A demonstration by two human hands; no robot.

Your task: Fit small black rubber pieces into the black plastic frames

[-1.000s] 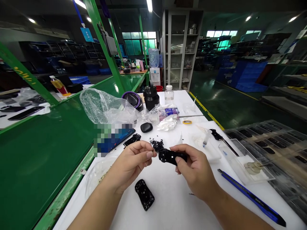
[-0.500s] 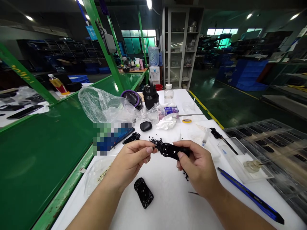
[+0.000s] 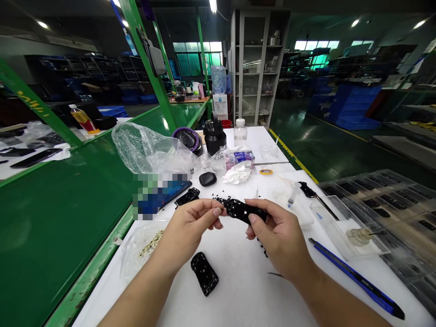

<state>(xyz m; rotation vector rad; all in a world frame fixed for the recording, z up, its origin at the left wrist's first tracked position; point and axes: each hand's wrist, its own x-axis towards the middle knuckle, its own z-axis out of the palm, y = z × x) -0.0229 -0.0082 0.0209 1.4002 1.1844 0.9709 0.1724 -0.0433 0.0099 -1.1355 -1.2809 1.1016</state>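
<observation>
My right hand [image 3: 277, 231] grips a black plastic housing [image 3: 243, 211] shaped like a small car chassis, thumb on its face, held above the white tabletop. Thumb and forefinger of my left hand [image 3: 195, 225] are pinched together close to the housing's left end; whatever they hold is too small to make out. Behind them lies a scatter of tiny black parts [image 3: 220, 199], partly hidden by the fingers. A similar black housing [image 3: 204, 274] lies on the table below my hands. Another black housing [image 3: 187, 197] rests farther back on the left.
At left a clear bag [image 3: 150, 245] holds small brass-coloured pieces. A blue-black pen-like tool [image 3: 357, 279] lies at right, near a clear tray [image 3: 350, 227] and a syringe [image 3: 293, 196]. Farther back are a black case [image 3: 207, 179], tissues [image 3: 237, 172] and a black bottle [image 3: 215, 138].
My right hand has shifted slightly left and up with the housing. My left fingertips have moved a little right, still pinched near the housing's end.
</observation>
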